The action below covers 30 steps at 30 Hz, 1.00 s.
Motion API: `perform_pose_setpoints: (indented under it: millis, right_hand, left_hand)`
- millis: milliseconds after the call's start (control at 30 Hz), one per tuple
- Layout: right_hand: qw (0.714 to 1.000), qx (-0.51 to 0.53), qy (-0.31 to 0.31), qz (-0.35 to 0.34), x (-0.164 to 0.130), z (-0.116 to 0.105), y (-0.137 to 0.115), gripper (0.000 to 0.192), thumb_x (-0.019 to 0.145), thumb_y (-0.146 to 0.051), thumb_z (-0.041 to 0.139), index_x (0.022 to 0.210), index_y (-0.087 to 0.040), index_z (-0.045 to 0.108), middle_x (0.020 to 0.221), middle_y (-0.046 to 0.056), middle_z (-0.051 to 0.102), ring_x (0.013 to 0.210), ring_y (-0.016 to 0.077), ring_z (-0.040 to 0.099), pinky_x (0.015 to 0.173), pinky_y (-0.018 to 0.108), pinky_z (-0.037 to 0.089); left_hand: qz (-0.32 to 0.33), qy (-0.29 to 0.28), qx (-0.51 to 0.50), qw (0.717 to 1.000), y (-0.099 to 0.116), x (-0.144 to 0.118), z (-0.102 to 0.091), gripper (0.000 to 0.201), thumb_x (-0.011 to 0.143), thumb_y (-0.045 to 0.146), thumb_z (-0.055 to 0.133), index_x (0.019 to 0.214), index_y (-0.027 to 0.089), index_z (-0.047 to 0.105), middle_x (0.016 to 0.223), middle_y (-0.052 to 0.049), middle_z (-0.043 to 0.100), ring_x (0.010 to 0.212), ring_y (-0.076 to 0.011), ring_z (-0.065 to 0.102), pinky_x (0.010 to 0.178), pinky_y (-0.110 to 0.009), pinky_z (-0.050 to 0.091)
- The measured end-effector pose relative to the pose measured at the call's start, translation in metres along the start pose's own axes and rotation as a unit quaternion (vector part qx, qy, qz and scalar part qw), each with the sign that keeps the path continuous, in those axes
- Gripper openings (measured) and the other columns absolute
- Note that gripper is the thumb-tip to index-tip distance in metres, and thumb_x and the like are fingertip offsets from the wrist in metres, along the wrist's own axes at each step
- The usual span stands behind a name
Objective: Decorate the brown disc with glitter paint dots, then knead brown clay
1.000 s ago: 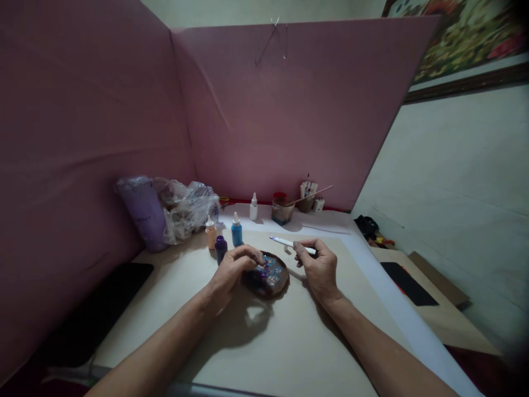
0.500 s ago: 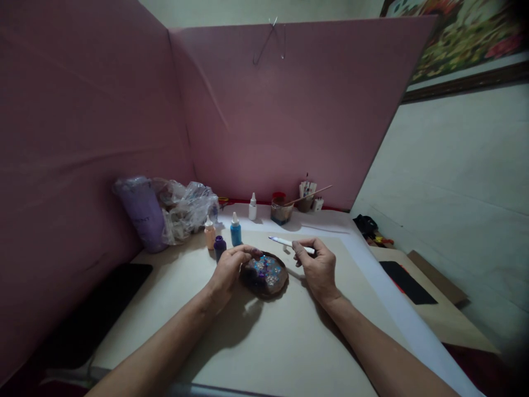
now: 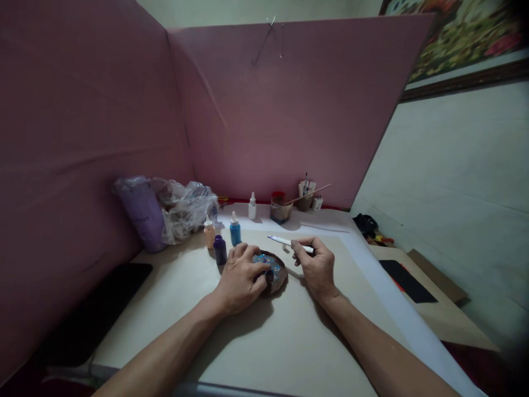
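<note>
Pink partition (image 3: 297, 110) behind my pale tabletop (image 3: 289, 347)

My left hand (image 3: 242, 275) lies over the left part of a round brown disc (image 3: 279, 273) mid-tabletop, flecked with shiny blue; its fingers are bent, slightly apart, and I cannot tell whether they grip it. My right hand (image 3: 316, 270) is just to the disc's right, in a pinch. Beyond my left fingers stand a blue bottle (image 3: 235, 234) and a purple bottle (image 3: 220, 252). The slimmest thing, a white pen-like tool (image 3: 284, 241), is what I pinch, tip leftward.

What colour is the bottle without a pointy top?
The bottle is dark purple, in the head view.
</note>
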State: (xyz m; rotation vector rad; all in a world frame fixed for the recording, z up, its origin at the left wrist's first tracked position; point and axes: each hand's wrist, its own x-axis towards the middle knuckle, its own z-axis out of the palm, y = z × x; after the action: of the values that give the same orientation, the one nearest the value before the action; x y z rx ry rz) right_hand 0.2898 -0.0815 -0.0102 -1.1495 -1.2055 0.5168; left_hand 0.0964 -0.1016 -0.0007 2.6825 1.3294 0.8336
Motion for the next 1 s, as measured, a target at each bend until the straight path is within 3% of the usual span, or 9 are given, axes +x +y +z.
perform_pose_setpoints:
  millis: [333,633,1000]
  right_hand:
    - [1.000,-0.002,0.002,-0.001,-0.0006,-0.0002,-0.0028,0.028,0.076,-0.044,0.067,0.075,-0.016,0.062,0.057,0.000,0.063,0.047,0.0128,0.056,0.047,0.024,0.046]
    - [1.000,0.006,0.000,0.011,-0.0012,-0.0006,-0.0030,0.027,0.076,-0.043,0.068,0.075,-0.017,0.062,0.055,-0.001,0.062,0.046,0.0119,0.054,0.046,0.023,0.045]
    - [1.000,0.002,0.001,0.000,-0.0008,-0.0003,-0.0005,0.028,0.076,-0.044,0.068,0.075,-0.016,0.062,0.058,0.000,0.062,0.048,0.0124,0.055,0.048,0.024,0.046]
  left_hand:
    - [-0.009,-0.021,0.017,1.000,0.0010,0.0033,0.0048,0.029,0.085,0.030,0.049,0.103,0.032,0.072,0.114,-0.006,0.054,0.110,-0.0276,0.038,0.096,-0.047,0.032]
    - [-0.017,0.029,-0.007,0.999,0.0005,0.0040,-0.0019,0.029,0.085,0.025,0.048,0.098,0.030,0.073,0.108,-0.006,0.055,0.106,-0.0255,0.039,0.095,-0.045,0.033]
    - [0.014,-0.005,0.017,1.000,0.0014,0.0022,0.0039,0.024,0.084,0.027,0.051,0.091,0.028,0.074,0.115,-0.006,0.055,0.111,-0.0277,0.038,0.098,-0.047,0.030]
